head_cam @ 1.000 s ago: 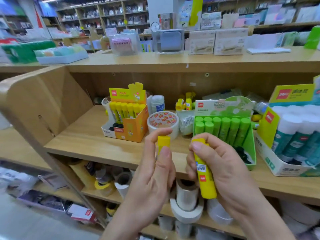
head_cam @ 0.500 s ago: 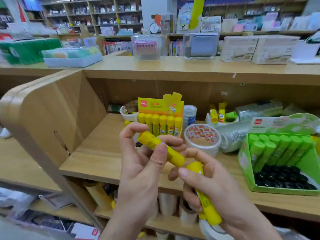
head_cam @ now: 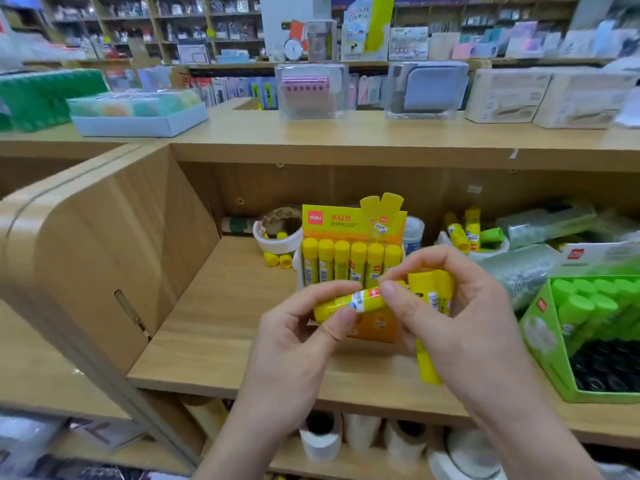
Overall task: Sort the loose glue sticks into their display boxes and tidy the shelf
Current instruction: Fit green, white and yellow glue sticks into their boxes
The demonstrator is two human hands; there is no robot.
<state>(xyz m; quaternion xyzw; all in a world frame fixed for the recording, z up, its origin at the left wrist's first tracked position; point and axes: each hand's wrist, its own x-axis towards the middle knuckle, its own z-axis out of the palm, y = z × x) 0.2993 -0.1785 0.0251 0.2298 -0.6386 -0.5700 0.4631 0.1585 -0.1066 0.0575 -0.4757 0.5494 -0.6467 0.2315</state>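
Nearest, a person's left hand (head_cam: 294,341) pinches a yellow glue stick (head_cam: 349,303) lying crosswise, its grip closed on the stick's left end, while the thumb and a finger of the right hand (head_cam: 460,323) pinch the other end. The right hand's grip also holds a second yellow glue stick (head_cam: 427,365) upright against the palm. Both sticks hang above the wooden shelf (head_cam: 214,323), just in front of the orange display box (head_cam: 346,220), where six yellow sticks stand in a row. To the right, the green display box (head_cam: 540,327) has many empty dark slots. Farther back, loose sticks (head_cam: 460,233) sit in a white holder at the right, and small yellow pieces (head_cam: 277,259) lie by a tape roll (head_cam: 277,233) at the left. The sorting looks partly done, with these strays left to box
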